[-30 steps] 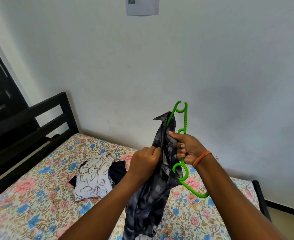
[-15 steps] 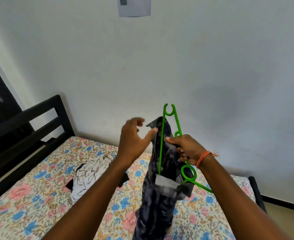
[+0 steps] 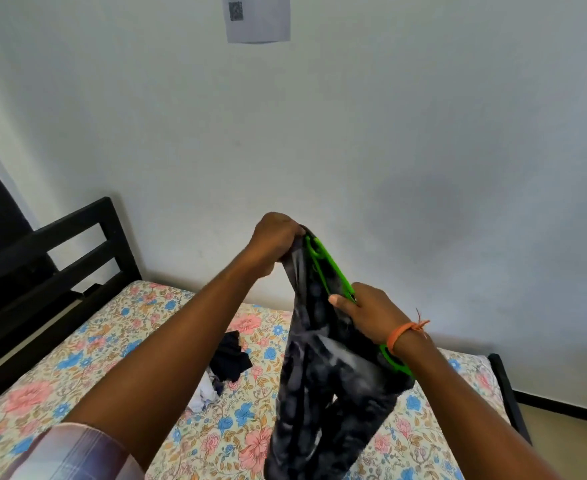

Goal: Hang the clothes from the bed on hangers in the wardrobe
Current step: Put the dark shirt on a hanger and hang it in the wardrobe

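Left hand [image 3: 276, 237] grips the top edge of the dark grey mottled fabric garment [image 3: 323, 368], fingers curled round it; right hand [image 3: 364, 311] has its fingers closed on the bright green plastic hanger [image 3: 323, 261], both held above the floral-sheeted bed [image 3: 118, 344]. Judgement: draw the fabric evenly over the hanger arm while the right hand keeps it steady, so nothing slips off. No container in view; a black-and-white clothes pile [image 3: 228, 365] lies on the bed.

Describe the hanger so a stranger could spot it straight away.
Above the flowered bed, both hands hold up a dark mottled garment. The hanger runs along its top edge, from the left hand to the right hand. It is bright green plastic.
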Demonstrator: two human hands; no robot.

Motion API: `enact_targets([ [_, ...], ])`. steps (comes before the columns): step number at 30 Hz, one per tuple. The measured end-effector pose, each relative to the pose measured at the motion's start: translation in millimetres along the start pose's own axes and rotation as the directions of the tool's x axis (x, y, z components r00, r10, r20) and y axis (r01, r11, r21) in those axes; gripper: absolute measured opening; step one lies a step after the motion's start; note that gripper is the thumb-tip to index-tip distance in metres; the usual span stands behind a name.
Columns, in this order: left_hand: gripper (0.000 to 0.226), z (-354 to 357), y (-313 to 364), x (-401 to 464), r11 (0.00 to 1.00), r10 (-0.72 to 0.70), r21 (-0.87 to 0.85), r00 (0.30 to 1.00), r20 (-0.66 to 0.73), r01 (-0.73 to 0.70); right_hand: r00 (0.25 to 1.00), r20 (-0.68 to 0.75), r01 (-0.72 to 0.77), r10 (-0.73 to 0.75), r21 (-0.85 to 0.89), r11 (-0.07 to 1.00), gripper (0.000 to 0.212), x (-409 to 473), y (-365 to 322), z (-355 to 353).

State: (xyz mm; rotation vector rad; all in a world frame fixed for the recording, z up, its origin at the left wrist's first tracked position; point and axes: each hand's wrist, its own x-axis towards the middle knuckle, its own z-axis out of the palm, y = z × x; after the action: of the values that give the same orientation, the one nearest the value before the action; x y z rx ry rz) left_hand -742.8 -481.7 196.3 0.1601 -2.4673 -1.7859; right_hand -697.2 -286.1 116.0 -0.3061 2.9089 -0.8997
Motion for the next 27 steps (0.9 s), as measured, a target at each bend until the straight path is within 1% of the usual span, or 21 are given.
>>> enact_targets([
  [1,0.005,-3,6,0,1.000,0.018,-0.026,0.999,0.037,-0.017,1.000,0.013,-0.022,0.022,0.005,1.000,0.041,0,4,3],
  [2,0.005,-7,11,0,0.998,0.062,-0.015,0.996,0.062,-0.061,0.998,0.044,-0.042,0.041,0.002,0.999,0.040,0,7,6],
  [3,0.006,-9,17,0,0.991,0.127,0.030,0.989,0.074,-0.129,0.995,0.085,-0.046,0.047,-0.011,0.999,0.041,0,8,11],
  [4,0.007,-11,21,-1,0.970,0.205,0.119,0.976,0.078,-0.213,0.992,0.115,-0.045,0.047,-0.019,0.999,0.040,0,10,15],
  [5,0.007,-12,25,-4,0.926,0.287,0.229,0.953,0.094,-0.301,0.991,0.128,-0.043,0.044,-0.011,0.999,0.040,0,10,20],
  [7,0.006,-8,27,-11,0.808,0.415,0.387,0.895,0.164,-0.446,0.994,0.089,-0.063,0.058,0.051,0.997,0.046,4,9,25],
  [8,0.005,-5,24,-16,0.768,0.445,0.415,0.872,0.202,-0.488,0.996,0.046,-0.084,0.080,0.084,0.993,0.051,7,10,25],
  [9,0.004,-2,20,-21,0.750,0.457,0.418,0.858,0.233,-0.513,0.995,0.004,-0.102,0.102,0.103,0.989,0.055,11,11,25],
  [11,0.005,4,6,-30,0.748,0.464,0.387,0.842,0.273,-0.538,0.989,-0.064,-0.127,0.134,0.112,0.986,0.062,17,14,23],
  [14,0.005,11,-12,-46,0.807,0.448,0.273,0.845,0.294,-0.523,0.974,-0.145,-0.153,0.171,0.128,0.980,0.062,23,19,23],
  [16,0.006,14,-17,-57,0.841,0.444,0.164,0.831,0.335,-0.515,0.963,-0.159,-0.187,0.218,0.185,0.965,0.065,22,20,19],
  [18,0.007,15,-21,-65,0.851,0.440,0.114,0.815,0.378,-0.512,0.962,-0.165,-0.191,0.217,0.162,0.968,0.062,24,23,15],
  [20,0.004,14,-30,-66,0.850,0.438,0.130,0.821,0.366,-0.511,0.966,-0.172,-0.182,0.193,0.074,0.980,0.057,25,24,11],
  [22,0.005,9,-47,-66,0.874,0.409,0.124,0.849,0.335,-0.470,0.968,-0.181,-0.171,0.173,0.027,0.985,0.060,24,23,7],
  [24,0.024,6,-69,-68,0.904,0.353,0.134,0.885,0.303,-0.406,0.968,-0.188,-0.166,0.163,0.003,0.986,0.063,23,21,4],
  [25,0.034,6,-80,-71,0.899,0.359,0.159,0.894,0.267,-0.409,0.970,-0.184,-0.165,0.158,-0.025,0.986,0.064,23,20,2],
  [26,0.039,7,-87,-74,0.873,0.402,0.203,0.890,0.216,-0.443,0.974,-0.171,-0.161,0.148,-0.063,0.985,0.065,22,17,-1],
  [27,0.039,8,-92,-75,0.821,0.468,0.282,0.868,0.163,-0.496,0.979,-0.149,-0.158,0.142,-0.099,0.983,0.066,21,14,-3],
])
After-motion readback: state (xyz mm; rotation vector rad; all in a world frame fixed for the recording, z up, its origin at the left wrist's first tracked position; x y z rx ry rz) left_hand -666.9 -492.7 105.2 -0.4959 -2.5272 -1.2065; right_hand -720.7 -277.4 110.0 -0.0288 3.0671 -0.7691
